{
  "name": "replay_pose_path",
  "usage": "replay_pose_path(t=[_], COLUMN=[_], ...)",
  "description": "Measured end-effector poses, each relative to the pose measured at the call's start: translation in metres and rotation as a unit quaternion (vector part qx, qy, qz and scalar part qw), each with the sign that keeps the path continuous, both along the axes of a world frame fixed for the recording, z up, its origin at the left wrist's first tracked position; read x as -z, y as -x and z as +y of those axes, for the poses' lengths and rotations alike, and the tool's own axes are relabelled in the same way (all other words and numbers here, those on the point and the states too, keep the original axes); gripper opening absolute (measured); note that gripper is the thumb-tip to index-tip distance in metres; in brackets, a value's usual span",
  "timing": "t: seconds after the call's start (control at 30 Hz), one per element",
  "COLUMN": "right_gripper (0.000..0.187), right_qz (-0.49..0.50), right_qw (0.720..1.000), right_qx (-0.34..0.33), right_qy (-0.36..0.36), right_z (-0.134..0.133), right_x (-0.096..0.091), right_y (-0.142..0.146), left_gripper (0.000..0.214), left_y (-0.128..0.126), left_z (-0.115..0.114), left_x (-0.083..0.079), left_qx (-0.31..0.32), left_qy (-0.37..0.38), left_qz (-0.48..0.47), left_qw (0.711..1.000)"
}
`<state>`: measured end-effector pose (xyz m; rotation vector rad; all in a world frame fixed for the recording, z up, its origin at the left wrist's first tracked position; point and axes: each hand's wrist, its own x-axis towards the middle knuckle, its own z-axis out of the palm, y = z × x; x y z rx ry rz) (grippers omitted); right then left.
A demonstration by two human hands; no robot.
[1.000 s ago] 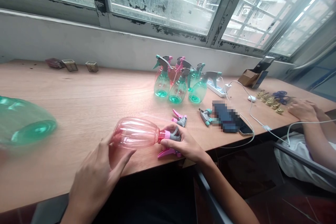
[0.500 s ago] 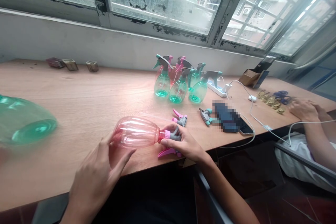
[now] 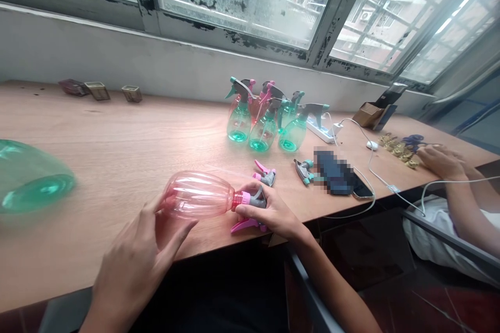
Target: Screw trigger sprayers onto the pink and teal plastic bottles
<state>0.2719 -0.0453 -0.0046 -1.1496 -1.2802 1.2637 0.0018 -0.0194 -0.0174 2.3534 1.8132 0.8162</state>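
A clear pink spray bottle [image 3: 199,195] lies on its side near the front edge of the wooden table [image 3: 128,140]. My left hand [image 3: 136,260] cups the bottle's base, fingers curled around it. My right hand [image 3: 269,213] is closed on the grey and pink trigger head [image 3: 253,208] fitted at the bottle's neck. Two loose trigger heads lie just beyond: a pink one [image 3: 265,173] and a teal one [image 3: 303,170].
Several finished spray bottles [image 3: 269,119] stand in a cluster mid-table. A green bottle [image 3: 31,177] lies at the far left. A phone [image 3: 339,174], cables, a power strip [image 3: 322,130] and a cardboard box [image 3: 371,113] lie right. Another person's hand [image 3: 439,161] rests by small brass parts.
The view has shifted slightly, with everything sliding a little down and left in frame. My hands keep the same hold on the pink bottle and its trigger head.
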Motion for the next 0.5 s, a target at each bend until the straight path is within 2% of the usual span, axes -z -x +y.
replay_pose_path(t=[0.23, 0.5], right_gripper=[0.032, 0.037], right_qz=[0.014, 0.011], right_qw=[1.0, 1.0], right_qx=[-0.007, -0.006], right_qy=[-0.019, -0.006], right_z=[0.002, 0.003], right_x=[-0.001, 0.001], right_y=[0.0, -0.004], left_gripper=[0.066, 0.066], left_y=[-0.005, -0.005], left_z=[-0.002, -0.001], left_x=[-0.012, -0.001], left_qx=[-0.018, -0.044], left_qy=[0.059, 0.029], left_qz=[0.01, 0.0], left_qw=[0.998, 0.999])
